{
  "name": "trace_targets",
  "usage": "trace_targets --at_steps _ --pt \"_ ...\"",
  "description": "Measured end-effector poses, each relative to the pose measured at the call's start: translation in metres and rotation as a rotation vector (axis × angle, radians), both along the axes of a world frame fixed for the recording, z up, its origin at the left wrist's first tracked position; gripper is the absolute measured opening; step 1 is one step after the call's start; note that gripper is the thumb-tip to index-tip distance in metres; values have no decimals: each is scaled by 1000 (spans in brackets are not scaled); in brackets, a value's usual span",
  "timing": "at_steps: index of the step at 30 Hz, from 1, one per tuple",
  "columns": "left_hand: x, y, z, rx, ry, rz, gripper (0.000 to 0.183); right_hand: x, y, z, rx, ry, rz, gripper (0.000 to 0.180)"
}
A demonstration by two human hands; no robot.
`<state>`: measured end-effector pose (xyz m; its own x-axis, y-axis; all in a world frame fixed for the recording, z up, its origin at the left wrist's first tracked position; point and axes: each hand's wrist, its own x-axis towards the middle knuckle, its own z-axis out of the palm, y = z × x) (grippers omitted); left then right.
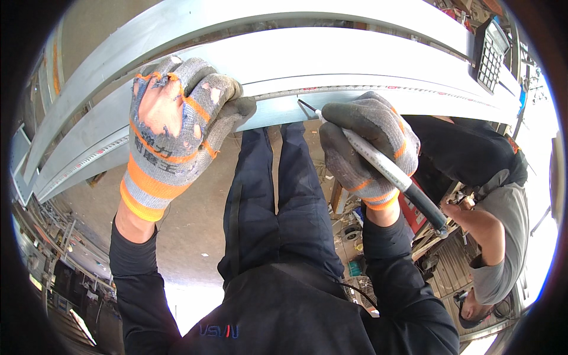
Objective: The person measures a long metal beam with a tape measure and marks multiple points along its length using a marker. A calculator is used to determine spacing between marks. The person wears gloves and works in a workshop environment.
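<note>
A long steel tape measure's blade runs along a pale metal profile, passing under my left hand. That hand wears a torn grey work glove with orange bands; its fingers pinch the blade against the profile's edge. My right hand, in a similar glove, holds a white marker pen with a dark rear end. The pen's thin dark tip points at the profile just below the blade, near a short dark mark; whether it touches the metal cannot be told.
A calculator lies on the metal profiles at the upper right. Another long profile runs behind the first. A co-worker in a grey shirt is at the right, beside a red case. Tools and clutter lie on the floor beyond my right arm.
</note>
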<state>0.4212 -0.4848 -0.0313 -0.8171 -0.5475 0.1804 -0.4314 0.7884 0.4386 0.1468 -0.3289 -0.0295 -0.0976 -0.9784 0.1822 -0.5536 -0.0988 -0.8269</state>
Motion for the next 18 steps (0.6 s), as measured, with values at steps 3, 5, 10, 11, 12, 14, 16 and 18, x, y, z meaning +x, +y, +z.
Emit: trace_targets --at_steps 3,5,10,11,12,14,16,18 --pt "9 1 1 108 -87 -17 38 -2 -1 3 -20 -37 23 33" --pt "11 7 3 24 -116 8 45 -4 1 7 -54 -118 52 29" --pt "-9 3 0 -18 -43 44 33 -58 25 40 -171 118 -168 30" --pt "-12 5 3 59 -59 61 25 -72 35 48 -107 172 -294 39" --pt "-16 5 5 -37 -11 38 19 -94 39 49 -147 202 -408 38" --pt "-18 6 9 88 -38 62 17 -142 43 44 -318 192 -550 39" --pt "-15 8 9 118 -71 80 15 -193 50 38 -263 390 -671 42" --pt "-8 10 2 77 -98 102 14 -236 53 28 -281 471 -679 45"
